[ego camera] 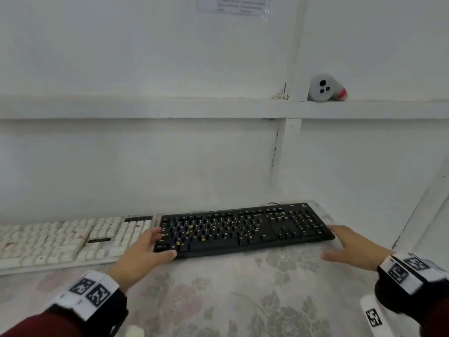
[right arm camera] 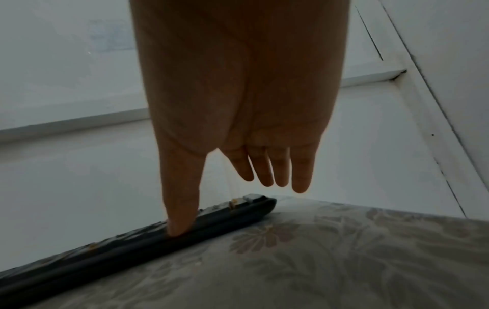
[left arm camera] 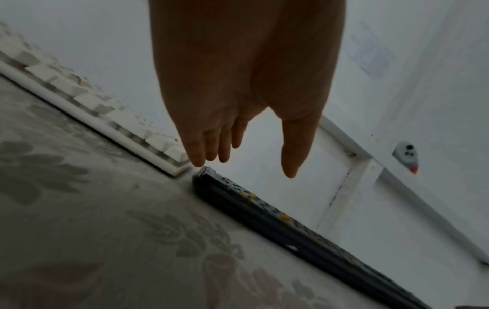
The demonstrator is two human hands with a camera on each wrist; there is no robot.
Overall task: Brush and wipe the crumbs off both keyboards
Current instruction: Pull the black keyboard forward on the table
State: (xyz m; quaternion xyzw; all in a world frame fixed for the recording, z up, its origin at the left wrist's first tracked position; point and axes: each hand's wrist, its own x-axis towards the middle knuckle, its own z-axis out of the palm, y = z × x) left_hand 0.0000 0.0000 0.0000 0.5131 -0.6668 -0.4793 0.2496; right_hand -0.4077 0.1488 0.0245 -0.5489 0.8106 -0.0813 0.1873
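The black keyboard (ego camera: 245, 228) lies at the far right of the bench (ego camera: 243, 300), against the back wall, yellow crumbs (ego camera: 203, 238) scattered over its keys. The left hand (ego camera: 145, 249) reaches its left end, fingers extended and apart, gripping nothing clearly; the right hand (ego camera: 352, 246), blurred, is spread open at the right end. Whether either touches the casing is hard to tell. The white keyboard (ego camera: 65, 242) sits just beside it on the left, cut off by the frame's edge. A white gadget (ego camera: 324, 88) rests on the shelf (ego camera: 170, 107) above.
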